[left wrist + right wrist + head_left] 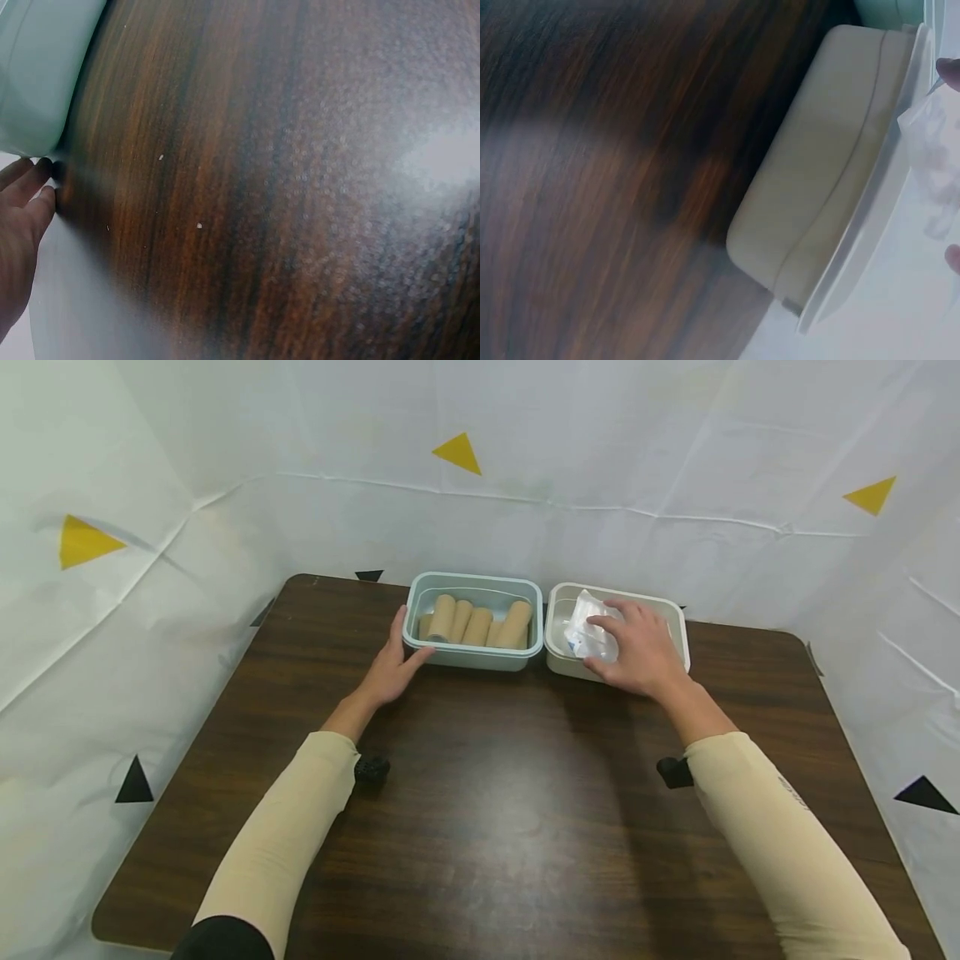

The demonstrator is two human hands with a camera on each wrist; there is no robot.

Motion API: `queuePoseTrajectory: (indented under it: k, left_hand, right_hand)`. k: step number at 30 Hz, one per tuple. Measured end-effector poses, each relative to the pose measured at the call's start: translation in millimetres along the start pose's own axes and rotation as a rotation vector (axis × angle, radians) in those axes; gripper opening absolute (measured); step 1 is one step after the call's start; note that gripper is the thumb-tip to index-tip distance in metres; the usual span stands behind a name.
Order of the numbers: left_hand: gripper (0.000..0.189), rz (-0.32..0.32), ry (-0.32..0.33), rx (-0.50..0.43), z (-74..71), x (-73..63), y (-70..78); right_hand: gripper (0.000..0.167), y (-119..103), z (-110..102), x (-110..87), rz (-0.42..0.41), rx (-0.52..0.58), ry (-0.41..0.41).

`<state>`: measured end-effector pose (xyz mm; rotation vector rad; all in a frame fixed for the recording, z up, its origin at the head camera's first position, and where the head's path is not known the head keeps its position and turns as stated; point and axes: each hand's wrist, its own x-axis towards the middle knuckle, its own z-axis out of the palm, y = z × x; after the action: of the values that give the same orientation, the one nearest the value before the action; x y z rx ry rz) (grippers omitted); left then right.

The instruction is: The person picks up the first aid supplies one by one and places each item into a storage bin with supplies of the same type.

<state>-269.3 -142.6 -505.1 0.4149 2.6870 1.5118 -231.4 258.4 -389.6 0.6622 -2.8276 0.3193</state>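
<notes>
My left hand (387, 670) is at the left end of a pale green plastic bin (472, 658), thumb and fingers spread at its corner; its fingers also show beside the bin in the left wrist view. Several brown cardboard tubes (477, 625) lie in that bin. Over a cream bin (810, 165) on the right is my right hand (641, 647), its thumb and fingers spread wide around a clear plastic packet (585, 622). The packet (934, 150) rises above the bin's rim, and a gap shows between it and the thumb. My right hand hides part of the bin's inside.
Both bins stand side by side along the far edge of a dark wood-grain table (480, 827). White sheeting (562, 443) with yellow and black triangles rises behind the table and at its sides.
</notes>
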Motion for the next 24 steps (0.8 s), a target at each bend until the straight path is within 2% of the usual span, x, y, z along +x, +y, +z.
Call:
queuePoseTrajectory:
  k: [6,12,19,24]
  left_hand:
    - [0.086,0.012,-0.008,0.001,2.1,0.5,-0.4]
    - [0.086,0.022,-0.014,-0.011,4.9,1.8,0.8]
    - [0.086,0.006,-0.017,0.005,5.6,3.4,-0.2]
    - [0.086,-0.011,-0.015,0.000,4.0,0.7,0.8]
  right_hand:
    - [0.060,0,3,2.6,-0.004,-0.030,-0.012]
    - [0.059,4,10,-6.0,0.000,-0.031,-0.060]
    - [0.050,4,9,-17.2,-0.015,-0.004,-0.016]
    - [0.048,4,2,-26.3,0.016,0.038,0.001]
